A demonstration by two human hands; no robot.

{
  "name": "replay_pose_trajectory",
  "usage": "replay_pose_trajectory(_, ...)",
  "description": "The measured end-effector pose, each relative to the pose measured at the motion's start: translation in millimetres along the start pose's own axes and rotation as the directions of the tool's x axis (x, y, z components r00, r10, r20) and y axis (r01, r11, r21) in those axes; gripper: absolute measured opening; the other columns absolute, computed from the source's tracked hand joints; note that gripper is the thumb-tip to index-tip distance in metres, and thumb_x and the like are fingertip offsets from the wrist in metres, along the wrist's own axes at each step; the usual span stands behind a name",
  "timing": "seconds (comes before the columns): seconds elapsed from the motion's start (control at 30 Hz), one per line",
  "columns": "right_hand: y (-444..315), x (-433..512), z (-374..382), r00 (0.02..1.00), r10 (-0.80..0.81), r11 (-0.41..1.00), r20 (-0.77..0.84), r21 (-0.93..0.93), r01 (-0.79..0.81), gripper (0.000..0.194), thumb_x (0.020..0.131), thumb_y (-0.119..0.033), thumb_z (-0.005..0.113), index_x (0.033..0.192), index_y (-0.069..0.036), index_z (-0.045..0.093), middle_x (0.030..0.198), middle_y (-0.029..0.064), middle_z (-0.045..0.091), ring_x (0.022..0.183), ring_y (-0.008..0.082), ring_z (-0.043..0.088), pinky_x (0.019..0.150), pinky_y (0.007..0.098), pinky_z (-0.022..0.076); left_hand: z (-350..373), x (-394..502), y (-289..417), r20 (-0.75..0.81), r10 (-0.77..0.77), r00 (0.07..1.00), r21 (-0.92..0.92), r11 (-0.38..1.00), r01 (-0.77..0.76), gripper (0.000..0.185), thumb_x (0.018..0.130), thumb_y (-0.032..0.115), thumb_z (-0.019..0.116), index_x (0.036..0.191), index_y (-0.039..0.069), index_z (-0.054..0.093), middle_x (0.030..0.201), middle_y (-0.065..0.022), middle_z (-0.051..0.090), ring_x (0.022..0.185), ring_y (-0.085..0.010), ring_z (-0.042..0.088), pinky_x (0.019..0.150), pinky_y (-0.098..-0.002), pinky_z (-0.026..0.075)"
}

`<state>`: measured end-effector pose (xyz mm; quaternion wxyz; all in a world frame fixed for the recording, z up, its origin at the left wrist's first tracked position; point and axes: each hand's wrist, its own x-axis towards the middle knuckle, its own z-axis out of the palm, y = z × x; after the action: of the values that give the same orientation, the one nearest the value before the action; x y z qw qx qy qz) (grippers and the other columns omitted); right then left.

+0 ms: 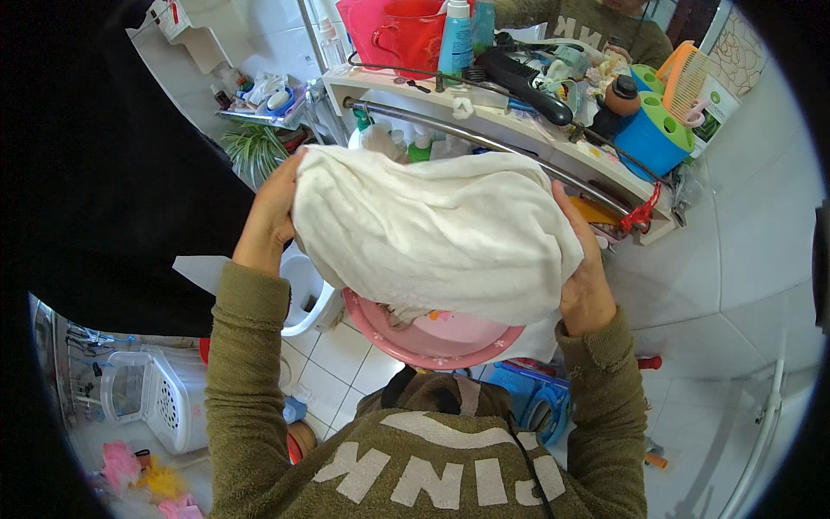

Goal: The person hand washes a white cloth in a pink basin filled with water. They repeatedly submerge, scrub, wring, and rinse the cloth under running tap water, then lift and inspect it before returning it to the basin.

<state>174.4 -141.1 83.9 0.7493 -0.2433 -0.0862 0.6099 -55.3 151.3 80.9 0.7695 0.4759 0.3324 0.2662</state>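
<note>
A cream-white cloth (428, 227) is spread between my two hands, wrinkled and bunched along its length. My left hand (271, 211) grips its left end, with the fingertips hidden by the fabric. At the right end my right hand (583, 266) holds the cloth, its fingers partly behind it. Below the cloth is a pink plastic basin (433, 353) with small white flower marks on its rim. Some light fabric (405, 316) lies inside the basin, partly covered from view by the cloth.
Beyond the cloth, a shelf (415, 87) holds a red cup (415, 39), a blue pump bottle (456, 42), a black comb (519, 81) and a blue holder (652, 136). A metal rail (454, 130) runs under it. At left are a toilet (311, 295) and a green plant (253, 152).
</note>
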Motion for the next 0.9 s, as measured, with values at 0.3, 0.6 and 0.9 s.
replay_pose_trajectory(0.3, 26, 20, 23, 0.961, 0.223, 0.974, 0.161, -0.081, -0.212, 0.063, 0.097, -0.054, 0.044, 0.128, 0.001, 0.053, 0.119, 0.0146, 0.064, 0.103, 0.0217, 0.066, 0.091, 0.0339, 0.0529, 55, -62, -76, 0.57, 0.196, 0.798, 0.761, 0.239, -0.603, 0.077, 0.086, 0.038, 0.07, 0.142, -0.002, 0.036, 0.131, -0.017, 0.052, 0.124, -0.0239, 0.048, 0.105, -0.034, 0.037)
replay_pose_trajectory(0.6, 45, 34, 17, 0.987, 0.15, 0.896, 0.063, -0.431, -0.108, 0.044, 0.098, -0.034, 0.055, 0.125, 0.001, 0.052, 0.112, 0.0095, 0.063, 0.099, 0.0139, 0.062, 0.086, 0.0274, 0.0508, 68, -74, -93, 0.491, -0.311, 0.814, 0.109, 0.949, 0.296, 0.06, 0.101, 0.046, 0.043, 0.139, 0.0, 0.042, 0.132, -0.0134, 0.055, 0.123, -0.0227, 0.053, 0.1, -0.0359, 0.046)
replay_pose_trajectory(0.9, 68, 7, -28, 0.962, 0.195, 0.612, 0.191, -0.79, 0.033, 0.043, 0.093, -0.017, 0.061, 0.129, 0.004, 0.051, 0.119, 0.0069, 0.062, 0.108, 0.0149, 0.058, 0.098, 0.0304, 0.0426, 50, -83, -105, 0.564, -0.151, 0.812, -0.32, 0.866, 0.384, 0.066, 0.101, 0.051, 0.034, 0.143, 0.001, 0.036, 0.142, -0.016, 0.047, 0.127, -0.0273, 0.05, 0.107, -0.0407, 0.041)
